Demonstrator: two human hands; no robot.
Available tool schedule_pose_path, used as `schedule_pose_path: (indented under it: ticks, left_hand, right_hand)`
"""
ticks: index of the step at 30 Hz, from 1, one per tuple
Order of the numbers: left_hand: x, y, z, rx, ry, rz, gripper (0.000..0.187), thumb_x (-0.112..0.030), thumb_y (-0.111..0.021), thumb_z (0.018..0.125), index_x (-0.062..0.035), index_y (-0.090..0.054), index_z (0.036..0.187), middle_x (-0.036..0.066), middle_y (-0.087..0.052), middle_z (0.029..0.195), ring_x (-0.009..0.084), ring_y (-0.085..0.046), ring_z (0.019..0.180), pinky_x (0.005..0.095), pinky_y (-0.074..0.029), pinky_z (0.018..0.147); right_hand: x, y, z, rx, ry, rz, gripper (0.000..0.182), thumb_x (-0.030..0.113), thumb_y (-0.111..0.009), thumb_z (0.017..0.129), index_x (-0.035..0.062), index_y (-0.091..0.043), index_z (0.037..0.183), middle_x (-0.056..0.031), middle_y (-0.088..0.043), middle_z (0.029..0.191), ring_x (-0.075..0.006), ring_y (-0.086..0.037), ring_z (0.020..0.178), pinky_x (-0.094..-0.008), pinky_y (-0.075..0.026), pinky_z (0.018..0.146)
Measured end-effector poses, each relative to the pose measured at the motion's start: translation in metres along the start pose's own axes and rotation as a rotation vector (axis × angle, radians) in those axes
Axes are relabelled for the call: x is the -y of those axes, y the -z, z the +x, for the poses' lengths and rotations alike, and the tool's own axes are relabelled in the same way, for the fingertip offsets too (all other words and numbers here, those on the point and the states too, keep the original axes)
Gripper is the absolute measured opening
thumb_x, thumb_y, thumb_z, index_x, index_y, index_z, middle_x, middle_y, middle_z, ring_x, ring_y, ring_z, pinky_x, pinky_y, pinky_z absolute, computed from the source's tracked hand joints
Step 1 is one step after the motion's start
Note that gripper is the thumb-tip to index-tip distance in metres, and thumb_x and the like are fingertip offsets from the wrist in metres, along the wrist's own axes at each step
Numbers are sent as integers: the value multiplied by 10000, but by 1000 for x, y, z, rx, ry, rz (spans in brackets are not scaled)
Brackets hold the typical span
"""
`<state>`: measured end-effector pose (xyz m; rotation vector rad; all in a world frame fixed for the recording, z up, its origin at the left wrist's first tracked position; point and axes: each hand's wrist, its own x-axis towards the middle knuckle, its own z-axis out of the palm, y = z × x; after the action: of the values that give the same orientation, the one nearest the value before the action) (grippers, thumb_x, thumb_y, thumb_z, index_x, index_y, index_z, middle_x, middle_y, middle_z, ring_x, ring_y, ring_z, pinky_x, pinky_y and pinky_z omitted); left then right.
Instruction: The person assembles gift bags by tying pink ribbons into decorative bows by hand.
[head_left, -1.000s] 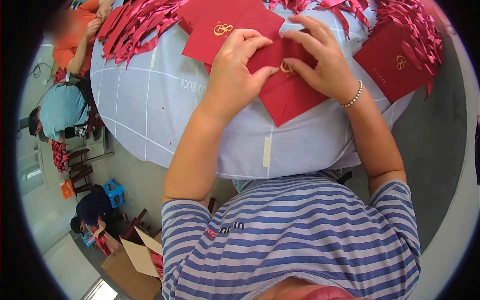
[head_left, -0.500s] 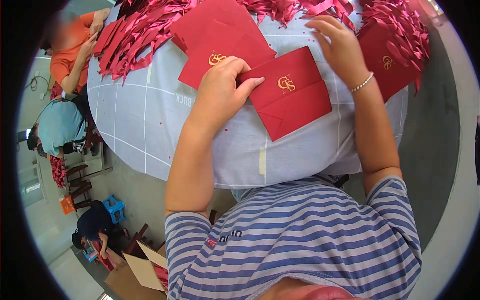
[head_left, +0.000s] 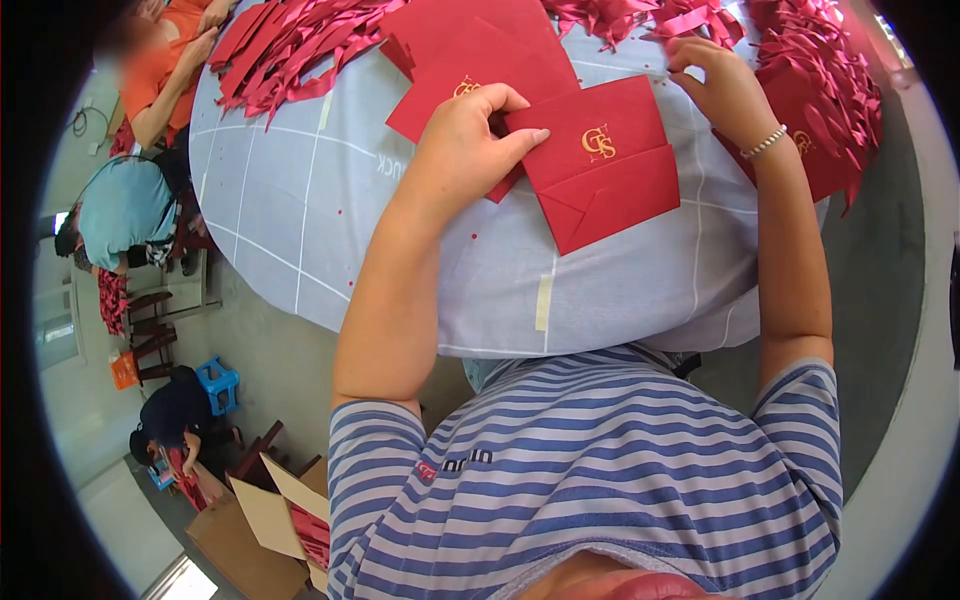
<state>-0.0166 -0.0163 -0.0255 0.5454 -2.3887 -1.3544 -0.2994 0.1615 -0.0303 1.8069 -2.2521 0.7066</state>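
A flat red paper bag [head_left: 610,160] with a gold monogram lies on the cloth-covered table, its folded bottom panel turned toward me. My left hand [head_left: 470,145] pinches its left upper edge between thumb and fingers. Under and behind that hand are more flat red bags [head_left: 490,55], stacked askew. My right hand [head_left: 728,95], wearing a beaded bracelet, is beyond the bag's upper right corner. Its fingertips are drawn together beside red ribbons [head_left: 700,22]; anything small between them cannot be made out.
Ribboned red pieces [head_left: 290,50] are heaped at the table's far left. Another ribboned pile of red bags [head_left: 820,110] stands at the right. A person in orange [head_left: 165,75] sits across on the left. An open cardboard box [head_left: 265,510] is on the floor at lower left.
My right hand's fingers have come together from a more spread pose near the ribbons. The whole view has shifted slightly; my left hand keeps its hold on the bag.
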Motion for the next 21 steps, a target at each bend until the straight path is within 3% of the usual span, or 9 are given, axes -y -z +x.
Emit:
schedule_pose_path:
  ticks: [2,3,5,6,9,10,12,18,21]
  left_hand:
    - [-1,2,-1,22,37,-27,208,-124,-800,857,-4,-674,971,-31,-633,786,29,-557,675,215,-439,574]
    - [-3,4,-1,48,64,-54,211,-114,-803,853,-6,-678,984,-36,-632,795,24,-561,682,209,-444,580]
    - [-11,6,-1,66,130,-59,212,-112,-803,852,-7,-681,990,-36,-629,794,23,-559,682,209,-447,583]
    - [-13,7,-1,89,189,-66,213,-109,-803,851,-8,-685,996,-35,-625,793,22,-558,681,208,-449,586]
    - [-2,3,1,47,50,-20,217,-113,-799,856,-5,-690,1009,-36,-623,788,22,-553,676,211,-446,584]
    - [-1,3,1,46,52,-19,217,-113,-799,856,-5,-690,1009,-36,-623,788,22,-553,676,211,-446,584]
    - [0,1,0,5,10,42,231,-128,-800,860,-1,-697,1023,-38,-621,785,25,-548,670,214,-444,581]
    - [-4,-2,-2,-36,-6,84,231,-128,-793,868,8,-700,1031,-24,-630,796,36,-562,671,215,-464,598]
    - [-1,-5,-2,-57,-48,79,207,-98,-776,877,13,-699,1034,-13,-644,827,41,-572,669,221,-473,598]
  right_hand:
    - [45,16,5,59,-136,297,73,86,-721,915,32,-681,945,-70,-723,1208,-179,-683,1040,-333,-543,856]
    - [56,16,6,68,-87,417,54,66,-686,952,17,-675,971,-67,-728,1150,-126,-667,1029,-296,-548,857]
    - [75,3,5,88,45,782,98,50,-701,923,-10,-694,1001,-51,-738,1015,-98,-685,842,-248,-564,734]
    - [89,1,4,185,-10,959,117,25,-669,941,-38,-690,1036,-73,-730,969,-95,-681,831,-240,-567,756]
    - [112,-12,0,237,-177,900,160,11,-664,935,-44,-702,1080,-96,-728,930,-106,-677,765,-239,-558,708]
    - [115,-16,0,239,-177,901,160,11,-664,935,-44,-702,1080,-96,-728,930,-106,-677,765,-239,-558,708]
    - [119,-22,-1,86,-23,580,159,32,-692,916,-32,-720,1060,-109,-712,867,-132,-669,717,-261,-540,657]
    - [134,-29,-12,-48,-194,592,108,66,-725,885,-1,-736,968,-107,-708,817,-193,-669,699,-302,-533,648]
    - [130,-33,-11,-73,-80,519,84,65,-729,868,8,-730,930,-120,-717,851,-236,-681,714,-318,-543,659]
